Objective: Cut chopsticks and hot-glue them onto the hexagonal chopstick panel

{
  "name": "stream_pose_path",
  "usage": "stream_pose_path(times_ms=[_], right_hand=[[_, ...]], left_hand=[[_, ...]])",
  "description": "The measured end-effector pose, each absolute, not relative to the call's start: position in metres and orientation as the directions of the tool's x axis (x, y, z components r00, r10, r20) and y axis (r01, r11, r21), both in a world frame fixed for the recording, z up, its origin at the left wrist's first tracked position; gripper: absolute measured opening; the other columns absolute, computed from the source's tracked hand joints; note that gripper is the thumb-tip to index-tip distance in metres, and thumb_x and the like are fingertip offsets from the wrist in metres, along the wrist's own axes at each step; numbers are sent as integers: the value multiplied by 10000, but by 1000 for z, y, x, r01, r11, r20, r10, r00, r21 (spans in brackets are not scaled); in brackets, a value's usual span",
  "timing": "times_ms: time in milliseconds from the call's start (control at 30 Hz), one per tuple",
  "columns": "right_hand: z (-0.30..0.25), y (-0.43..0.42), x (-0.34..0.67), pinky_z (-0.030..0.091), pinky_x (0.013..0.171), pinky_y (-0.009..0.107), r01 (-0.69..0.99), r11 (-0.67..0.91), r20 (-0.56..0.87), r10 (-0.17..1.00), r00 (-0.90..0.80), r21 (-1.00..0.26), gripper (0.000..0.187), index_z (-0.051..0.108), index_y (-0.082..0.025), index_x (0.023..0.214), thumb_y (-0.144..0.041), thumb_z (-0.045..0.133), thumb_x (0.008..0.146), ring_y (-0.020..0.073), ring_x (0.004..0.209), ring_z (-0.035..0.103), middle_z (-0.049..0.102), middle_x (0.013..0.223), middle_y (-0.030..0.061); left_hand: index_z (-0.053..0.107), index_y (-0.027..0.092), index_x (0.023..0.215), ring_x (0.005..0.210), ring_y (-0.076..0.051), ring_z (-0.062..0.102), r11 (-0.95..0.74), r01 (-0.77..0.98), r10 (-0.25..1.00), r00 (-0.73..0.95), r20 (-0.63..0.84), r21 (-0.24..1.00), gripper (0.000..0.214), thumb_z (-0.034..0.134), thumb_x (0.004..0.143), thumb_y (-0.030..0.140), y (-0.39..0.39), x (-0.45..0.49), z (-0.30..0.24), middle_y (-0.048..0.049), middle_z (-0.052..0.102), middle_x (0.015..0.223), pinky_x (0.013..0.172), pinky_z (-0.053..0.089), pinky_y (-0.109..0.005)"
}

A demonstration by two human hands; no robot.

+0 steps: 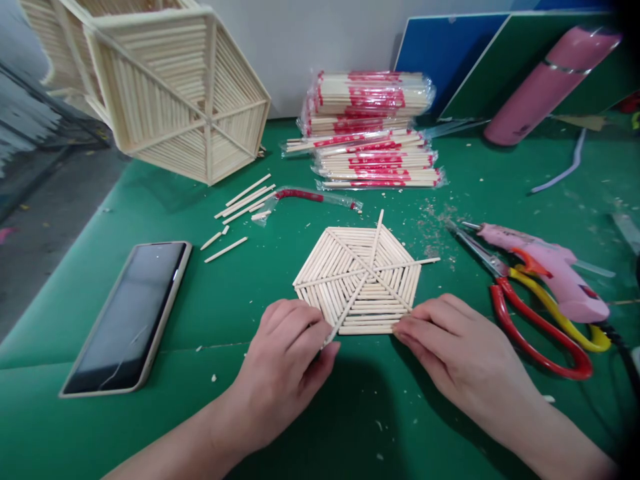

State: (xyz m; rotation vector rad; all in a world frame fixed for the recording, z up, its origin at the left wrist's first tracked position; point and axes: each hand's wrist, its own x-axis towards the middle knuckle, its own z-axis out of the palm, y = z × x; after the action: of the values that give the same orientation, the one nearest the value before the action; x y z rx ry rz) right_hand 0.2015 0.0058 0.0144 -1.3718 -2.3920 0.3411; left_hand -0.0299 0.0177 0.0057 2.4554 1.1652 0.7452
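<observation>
A flat hexagonal panel of thin wooden sticks [380,293] lies on the green table, with spokes crossing near its middle and rows of sticks between them. Two spoke ends stick out past its far and right edges. My left hand [290,360] pinches the spoke end at the near left corner between thumb and fingers. At the near right corner, my right hand [460,340] has its fingertips closed on the panel's edge. What lies under those fingertips is partly hidden.
Scissors [530,320] and a pink glue gun [545,267] lie at right. A phone [125,320] rests at left. Loose sticks [247,200], wrapped chopstick packs [375,133], a pink bottle [550,87] and a larger stick structure [185,100] stand or lie farther back. Scraps dot the table.
</observation>
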Motion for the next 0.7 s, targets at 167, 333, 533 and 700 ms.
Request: stream_pose_path(times_ms=[167, 333, 533, 700], right_hand=[[17, 6, 200, 376, 602, 282, 784, 501, 185, 865, -466, -367, 176, 619, -197, 844, -133, 456, 826, 152, 703, 487, 604, 789, 35], [17, 6, 198, 380, 603, 284, 785, 507, 199, 862, -466, -357, 196, 629, -193, 832, -133, 442, 828, 152, 696, 495, 608, 775, 41], [17, 6, 196, 387, 606, 292, 795, 502, 186, 865, -467, -339, 192, 631, -187, 838, -130, 449, 824, 155, 695, 495, 611, 783, 44], [17, 5, 195, 388, 610, 294, 807, 488, 187, 873, -450, -333, 173, 630, -189, 815, -142, 463, 822, 159, 697, 497, 608, 759, 38]], left_hand=[[518, 166, 860, 818, -156, 469, -618, 617, 783, 537, 314, 487, 133, 556, 747, 108, 17, -29, 7, -25, 542, 846, 754, 396, -329], [523, 177, 850, 823, -153, 477, -608, 628, 791, 536, 296, 487, 107, 529, 762, 116, 16, -29, 7, -19, 543, 842, 759, 408, -317], [527, 184, 850, 827, -159, 476, -596, 633, 798, 536, 277, 494, 111, 515, 768, 111, 16, -28, 8, -23, 544, 840, 759, 421, -324], [533, 174, 852, 833, -157, 473, -602, 628, 794, 537, 284, 494, 120, 523, 762, 97, 16, -27, 8, -30, 536, 839, 762, 429, -318]])
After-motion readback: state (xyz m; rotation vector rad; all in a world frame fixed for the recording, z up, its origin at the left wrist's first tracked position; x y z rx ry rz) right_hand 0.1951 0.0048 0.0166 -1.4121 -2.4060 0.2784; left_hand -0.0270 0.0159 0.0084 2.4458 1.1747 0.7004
